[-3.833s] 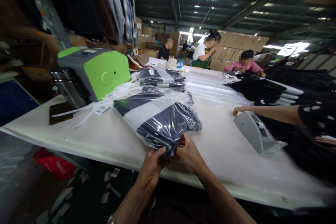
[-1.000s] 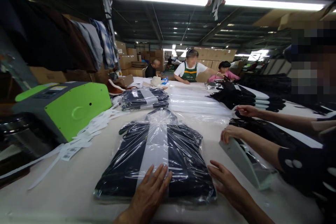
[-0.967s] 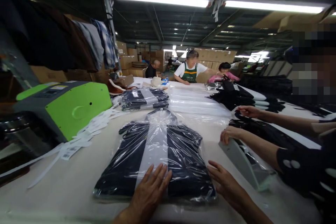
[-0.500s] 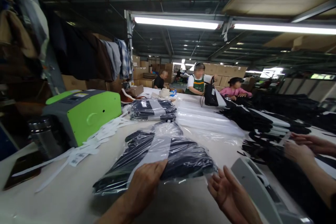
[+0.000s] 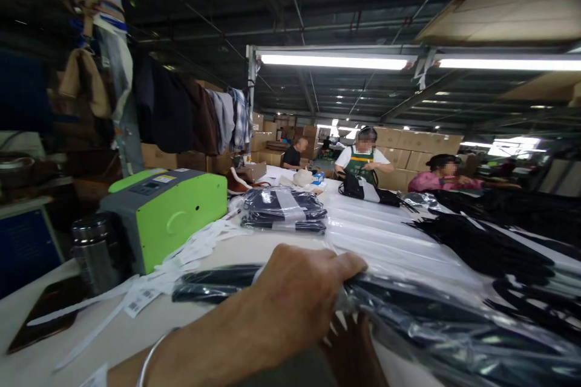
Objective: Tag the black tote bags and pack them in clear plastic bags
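My left hand (image 5: 302,290), with a bangle at the wrist, is closed on the near edge of a clear plastic bag (image 5: 436,314) with dark folded goods inside. The bag is lifted and tilted, stretching to the right edge of the view. My right hand (image 5: 351,338) is beneath my left hand, in shadow and partly hidden; its fingers point up near the bag's underside, and its grip is unclear. Behind them lies a stack of bagged dark goods (image 5: 284,208).
On the left stand a green and grey machine (image 5: 181,217), a steel flask (image 5: 93,248) and a phone (image 5: 45,314). White labels (image 5: 190,254) trail over the table. Clear bags (image 5: 385,230) and black goods (image 5: 481,242) lie to the right. Several people sit or stand beyond.
The bag has been raised from the table and swung right. My left hand has moved up and right, my right hand in beneath it. The nearby person's hands have left view.
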Demonstrator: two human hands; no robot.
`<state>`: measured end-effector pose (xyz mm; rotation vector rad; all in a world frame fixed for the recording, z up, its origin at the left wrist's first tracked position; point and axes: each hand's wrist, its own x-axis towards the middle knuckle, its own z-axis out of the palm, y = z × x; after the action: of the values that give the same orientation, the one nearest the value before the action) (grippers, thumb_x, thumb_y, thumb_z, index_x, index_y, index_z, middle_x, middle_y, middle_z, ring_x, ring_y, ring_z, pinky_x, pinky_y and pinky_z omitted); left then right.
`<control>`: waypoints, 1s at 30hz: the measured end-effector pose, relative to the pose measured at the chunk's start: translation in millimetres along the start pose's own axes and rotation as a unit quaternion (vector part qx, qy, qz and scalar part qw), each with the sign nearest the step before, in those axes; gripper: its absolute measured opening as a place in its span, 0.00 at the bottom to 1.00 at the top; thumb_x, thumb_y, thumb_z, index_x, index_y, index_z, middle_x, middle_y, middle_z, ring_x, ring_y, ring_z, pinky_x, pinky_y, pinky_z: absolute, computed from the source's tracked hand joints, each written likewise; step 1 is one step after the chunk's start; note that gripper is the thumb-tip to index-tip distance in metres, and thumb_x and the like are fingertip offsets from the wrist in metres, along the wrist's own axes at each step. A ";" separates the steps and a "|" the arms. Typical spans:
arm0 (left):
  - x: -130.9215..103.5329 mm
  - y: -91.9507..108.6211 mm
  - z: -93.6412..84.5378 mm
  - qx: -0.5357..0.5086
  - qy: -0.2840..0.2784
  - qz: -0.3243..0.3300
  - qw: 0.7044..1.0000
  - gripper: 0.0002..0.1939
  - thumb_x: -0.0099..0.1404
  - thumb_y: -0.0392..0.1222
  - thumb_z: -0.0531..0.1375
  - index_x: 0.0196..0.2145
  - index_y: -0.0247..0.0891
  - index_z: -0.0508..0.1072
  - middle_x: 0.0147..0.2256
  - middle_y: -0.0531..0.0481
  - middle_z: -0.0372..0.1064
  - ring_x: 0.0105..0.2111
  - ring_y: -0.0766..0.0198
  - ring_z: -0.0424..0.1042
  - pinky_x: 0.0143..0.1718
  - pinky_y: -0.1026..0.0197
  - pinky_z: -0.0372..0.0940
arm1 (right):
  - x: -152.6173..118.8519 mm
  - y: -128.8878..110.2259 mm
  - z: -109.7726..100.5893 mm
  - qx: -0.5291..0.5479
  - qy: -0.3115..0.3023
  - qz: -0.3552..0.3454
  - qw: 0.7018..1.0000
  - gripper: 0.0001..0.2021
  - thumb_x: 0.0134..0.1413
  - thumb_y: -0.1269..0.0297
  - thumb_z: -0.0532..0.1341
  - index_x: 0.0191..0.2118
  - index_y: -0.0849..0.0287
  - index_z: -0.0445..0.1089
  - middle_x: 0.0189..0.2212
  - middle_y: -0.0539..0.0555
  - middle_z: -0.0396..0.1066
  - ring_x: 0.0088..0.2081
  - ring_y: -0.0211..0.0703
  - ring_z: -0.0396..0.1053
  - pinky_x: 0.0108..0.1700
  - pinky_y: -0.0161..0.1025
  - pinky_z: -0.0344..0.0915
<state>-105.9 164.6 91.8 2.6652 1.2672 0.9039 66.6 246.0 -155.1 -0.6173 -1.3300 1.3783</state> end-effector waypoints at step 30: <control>127.3 -406.3 239.5 -0.540 0.468 -0.510 0.478 0.11 0.60 0.39 0.70 0.33 0.35 0.70 0.30 0.49 0.71 0.28 0.62 0.74 0.40 0.48 0.75 | 376.2 77.5 -130.3 -0.255 0.215 0.123 0.935 0.40 0.51 0.43 0.63 0.66 0.60 0.60 0.67 0.67 0.57 0.63 0.59 0.63 0.57 0.52 0.68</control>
<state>-198.2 571.8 -161.8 0.1284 1.2221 1.8707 47.7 651.0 -146.2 -1.3928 -1.2734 0.9961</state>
